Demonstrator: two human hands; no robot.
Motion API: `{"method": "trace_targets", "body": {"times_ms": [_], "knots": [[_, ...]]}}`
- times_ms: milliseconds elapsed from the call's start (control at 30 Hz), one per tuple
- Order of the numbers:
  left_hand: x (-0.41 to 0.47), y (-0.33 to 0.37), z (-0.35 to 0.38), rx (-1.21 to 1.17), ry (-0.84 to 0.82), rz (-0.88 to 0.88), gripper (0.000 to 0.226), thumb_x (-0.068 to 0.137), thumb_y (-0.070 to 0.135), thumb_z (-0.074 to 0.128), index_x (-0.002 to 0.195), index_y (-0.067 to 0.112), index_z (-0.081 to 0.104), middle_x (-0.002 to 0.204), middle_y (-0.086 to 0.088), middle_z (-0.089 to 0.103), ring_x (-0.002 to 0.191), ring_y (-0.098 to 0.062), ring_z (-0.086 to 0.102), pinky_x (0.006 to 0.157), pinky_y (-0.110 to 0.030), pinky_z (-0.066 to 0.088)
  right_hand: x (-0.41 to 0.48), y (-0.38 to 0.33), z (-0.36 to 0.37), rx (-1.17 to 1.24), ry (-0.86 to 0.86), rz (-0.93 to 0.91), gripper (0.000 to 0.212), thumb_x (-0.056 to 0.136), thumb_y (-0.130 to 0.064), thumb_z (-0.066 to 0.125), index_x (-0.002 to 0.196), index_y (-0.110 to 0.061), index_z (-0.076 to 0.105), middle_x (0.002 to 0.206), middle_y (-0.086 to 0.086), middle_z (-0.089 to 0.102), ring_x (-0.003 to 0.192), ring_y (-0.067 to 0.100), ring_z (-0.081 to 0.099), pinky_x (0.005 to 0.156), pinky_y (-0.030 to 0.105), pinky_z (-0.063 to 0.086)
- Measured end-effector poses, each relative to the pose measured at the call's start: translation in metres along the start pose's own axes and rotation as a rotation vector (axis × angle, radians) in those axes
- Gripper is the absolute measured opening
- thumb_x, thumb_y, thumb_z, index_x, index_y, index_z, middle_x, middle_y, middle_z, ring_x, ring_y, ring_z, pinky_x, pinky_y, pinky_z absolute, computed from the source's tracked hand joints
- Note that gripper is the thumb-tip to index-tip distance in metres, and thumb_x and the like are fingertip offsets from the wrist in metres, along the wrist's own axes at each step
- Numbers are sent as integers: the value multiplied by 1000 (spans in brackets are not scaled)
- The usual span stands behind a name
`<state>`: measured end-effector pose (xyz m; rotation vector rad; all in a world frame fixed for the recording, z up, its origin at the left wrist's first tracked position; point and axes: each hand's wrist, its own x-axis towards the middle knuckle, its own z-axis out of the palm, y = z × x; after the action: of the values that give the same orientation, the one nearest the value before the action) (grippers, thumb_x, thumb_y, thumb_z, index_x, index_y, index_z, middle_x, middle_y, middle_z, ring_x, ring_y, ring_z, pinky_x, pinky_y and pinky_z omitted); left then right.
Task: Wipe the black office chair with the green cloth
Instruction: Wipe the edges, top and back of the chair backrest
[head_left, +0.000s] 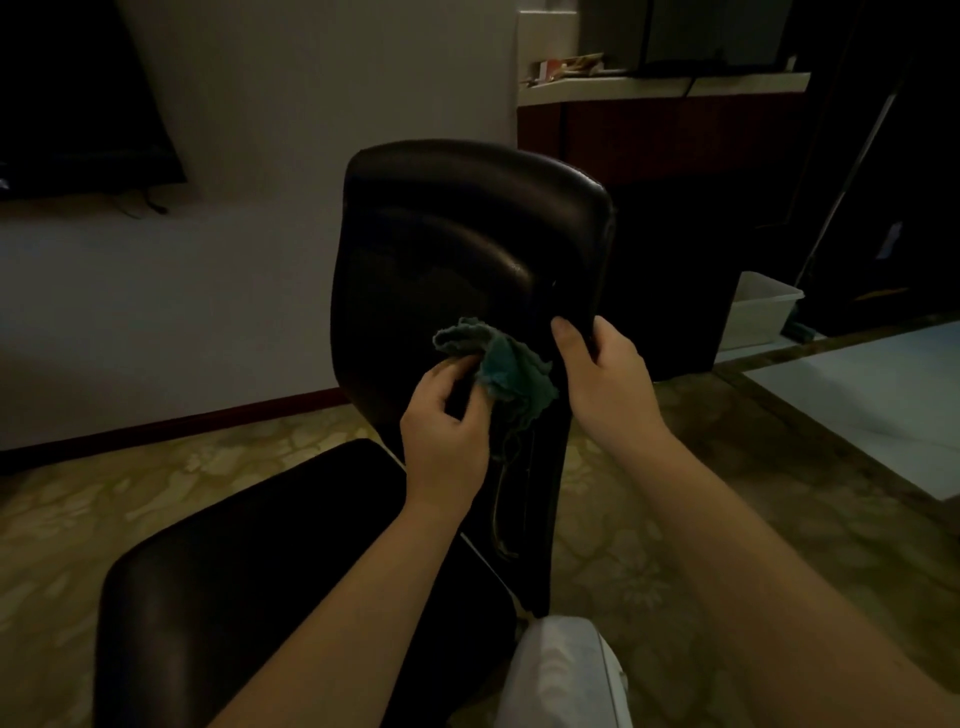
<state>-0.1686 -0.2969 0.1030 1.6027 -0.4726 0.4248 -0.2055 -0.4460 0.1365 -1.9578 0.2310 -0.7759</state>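
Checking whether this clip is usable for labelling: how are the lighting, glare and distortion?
Head view: dim and underexposed; the chair is almost featureless black at the seat. Head view: faint sheen along its top edge; the wide-angle lens tilts verticals near the borders. The cloth, left hand and right hand are legible.

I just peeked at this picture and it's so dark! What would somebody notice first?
The tall back of the black office chair fills the middle of the view, dark and shiny against the pale wall. On it is the one spot of colour, the crumpled green cloth, which the left hand holds against the chair's back. Just beside it, the right hand grips the back's right edge.
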Motion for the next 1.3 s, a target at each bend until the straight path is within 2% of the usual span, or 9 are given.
{"method": "trace_targets", "body": {"times_ms": [67,200,400,500,633,800,967,1100,1300], "knots": [[2,-2,-1,-39,1,-31,27,93,14,66,115,29,65,115,15,64,111,0,60,102,-28,50,-1,-1,1,-6,11,3,55,96,-58,40,119,-10,57,96,-10,57,89,9,56,72,22,38],[2,-4,-1,23,-5,-37,37,87,12,73,116,32,61,113,14,62,109,0,59,97,-20,49,-5,-6,2,-36,36,-10,33,99,-50,41,99,-21,57,80,-15,56,73,0,54,58,17,34],[5,-17,-17,130,-120,102,21,87,9,73,107,14,74,106,10,68,101,-2,64,91,-30,55,-7,-9,0,-34,29,-32,29,99,-48,42,88,-25,54,73,-10,58,64,-4,56,51,10,38],[3,-17,-25,172,-180,198,22,85,0,71,103,12,75,105,8,68,102,-3,64,89,-21,53,-8,-9,1,-20,34,-20,27,99,-49,42,92,-27,55,75,-12,60,67,-6,57,53,10,38],[5,-5,-18,270,-189,363,19,83,5,76,101,10,74,108,4,66,101,-2,62,88,-12,48,-9,-8,2,-26,45,-16,32,99,-50,41,100,-23,57,81,-11,61,71,-2,58,59,18,38],[12,16,10,411,-99,438,17,79,14,79,93,9,70,99,-1,63,92,-17,61,81,-30,54,-7,-7,4,-16,69,-2,34,99,-51,41,103,-22,59,84,-12,63,75,-1,60,63,22,43],[5,15,17,456,-21,443,19,77,13,79,84,11,62,92,0,61,86,-19,57,75,-30,50,-7,-6,5,-32,76,-32,34,99,-50,41,95,-20,58,79,-7,64,70,3,60,62,28,49],[-9,-6,3,530,-61,455,21,75,10,79,83,11,59,92,-2,60,90,-23,57,75,-44,51,-8,-6,2,-32,63,-41,31,99,-50,42,89,-23,55,74,-9,60,66,1,58,58,22,41],[-4,-2,0,473,-79,408,14,78,7,76,83,9,63,88,-1,62,83,-16,57,72,-34,52,-7,-8,1,-60,51,-25,31,100,-49,40,93,-23,56,74,-9,59,63,-2,57,51,15,36]]}}
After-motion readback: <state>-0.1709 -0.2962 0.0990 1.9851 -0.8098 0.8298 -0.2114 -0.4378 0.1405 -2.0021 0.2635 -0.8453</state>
